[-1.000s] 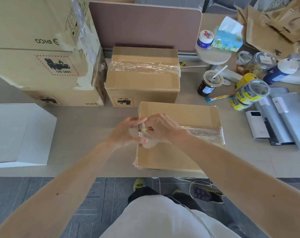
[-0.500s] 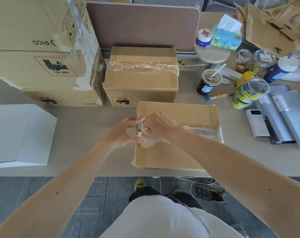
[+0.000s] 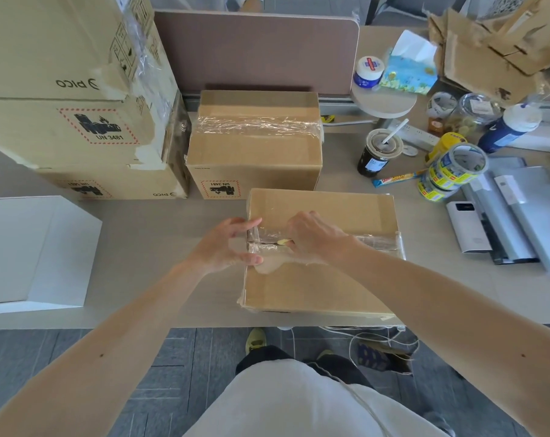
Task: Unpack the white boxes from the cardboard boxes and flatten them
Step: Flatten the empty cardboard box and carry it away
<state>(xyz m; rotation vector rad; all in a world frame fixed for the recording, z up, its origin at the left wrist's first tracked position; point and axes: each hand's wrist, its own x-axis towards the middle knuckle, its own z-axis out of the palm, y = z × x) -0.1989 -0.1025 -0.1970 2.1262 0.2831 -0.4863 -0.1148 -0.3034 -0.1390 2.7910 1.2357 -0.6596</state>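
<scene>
One white box [image 3: 31, 247] is out; the cardboard box [image 3: 317, 288] is unopened: my left hand [image 3: 223, 247], fingers spread, braces its edge, right hand [image 3: 314, 238] grips a yellow tool [image 3: 283, 242] at its tape [image 3: 374, 242].

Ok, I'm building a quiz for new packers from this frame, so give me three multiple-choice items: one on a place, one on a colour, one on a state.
1. Where is the white box relative to the nearest cardboard box?
A. On the table to its left
B. On top of it
C. Inside it

2. What colour is the small tool in the right hand?
A. Red
B. Yellow
C. Blue

3. What state is the nearest cardboard box in?
A. Flaps open
B. Flattened
C. Taped shut

Answers:
1 A: it sits on the table at the far left, apart from the cardboard box.
2 B: its tip shows yellow at the seam.
3 C: clear tape spans its closed seam.
</scene>
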